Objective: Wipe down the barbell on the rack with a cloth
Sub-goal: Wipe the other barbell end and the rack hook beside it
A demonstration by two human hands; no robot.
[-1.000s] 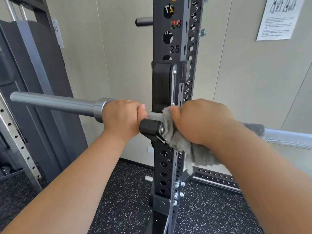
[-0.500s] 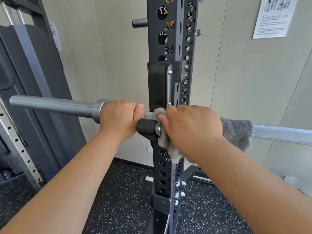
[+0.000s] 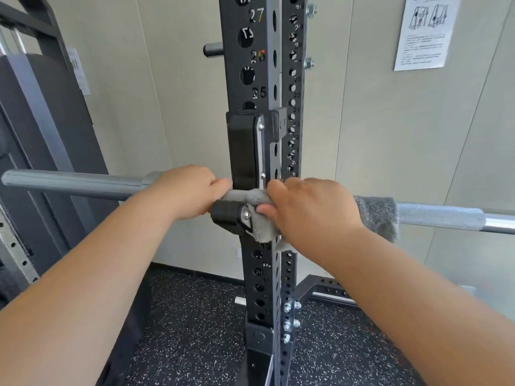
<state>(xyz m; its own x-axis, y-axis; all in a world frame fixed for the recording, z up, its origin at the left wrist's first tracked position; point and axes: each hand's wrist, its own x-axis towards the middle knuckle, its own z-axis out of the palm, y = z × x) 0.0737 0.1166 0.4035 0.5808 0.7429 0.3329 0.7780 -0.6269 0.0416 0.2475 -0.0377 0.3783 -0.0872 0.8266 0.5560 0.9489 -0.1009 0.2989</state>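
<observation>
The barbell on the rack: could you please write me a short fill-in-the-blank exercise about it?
The right hand holds a ____ cloth around the barbell.
The left hand grips the barbell to the ____ of the rack upright.
On the upright's front face, the number just above the black hook is ____.
Missing: grey, left, 25.

barbell (image 3: 440,217) cut off at right edge, shaft hidden under cloth (image 3: 376,215) and right hand (image 3: 312,210); wall poster (image 3: 420,37) print unreadable

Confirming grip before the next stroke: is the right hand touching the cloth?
Touching. The head view shows the right hand gripping the cloth wrapped over the barbell.
</observation>
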